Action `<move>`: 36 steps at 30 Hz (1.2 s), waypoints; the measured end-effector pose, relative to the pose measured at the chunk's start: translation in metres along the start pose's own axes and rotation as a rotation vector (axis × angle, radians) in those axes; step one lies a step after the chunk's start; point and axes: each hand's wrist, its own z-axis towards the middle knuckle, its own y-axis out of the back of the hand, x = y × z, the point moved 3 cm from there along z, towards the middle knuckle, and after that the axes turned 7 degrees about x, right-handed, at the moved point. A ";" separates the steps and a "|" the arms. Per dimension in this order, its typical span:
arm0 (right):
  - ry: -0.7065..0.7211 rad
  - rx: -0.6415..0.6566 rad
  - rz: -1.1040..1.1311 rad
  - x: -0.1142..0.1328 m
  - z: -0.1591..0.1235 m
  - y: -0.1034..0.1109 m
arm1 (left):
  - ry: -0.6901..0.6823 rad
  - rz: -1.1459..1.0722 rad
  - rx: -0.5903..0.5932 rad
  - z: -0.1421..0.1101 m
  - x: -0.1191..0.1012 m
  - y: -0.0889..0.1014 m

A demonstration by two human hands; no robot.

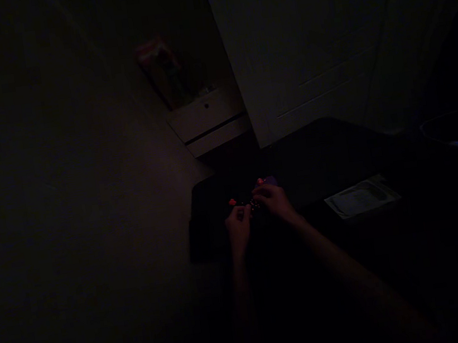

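The picture is very dark. My left hand [239, 227] is at the near side of a scatter of small bright bead-like bits [254, 205], its thumb and fingers pinched together. To its right, my right hand [275, 200] reaches in over the same bits, fingers bent and closed. What either hand pinches is too small and dim to name. A small orange-red piece [232, 202] lies just beyond my left hand. Another orange-red piece [260, 181] sits beyond my right fingers, against a purple object [271, 180] partly hidden by that hand.
Under the hands is a dark flat surface [314, 149]. A pale rectangular packet or booklet [362, 198] lies to the right. Behind stand a light drawer unit [209, 120] with a red-topped item [158, 68] on it, and a pale panelled door [300, 44]. A wall [129, 179] borders the left.
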 end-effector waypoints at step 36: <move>0.236 0.381 -0.097 0.030 -0.017 -0.005 | -0.063 0.051 0.000 -0.008 -0.012 0.001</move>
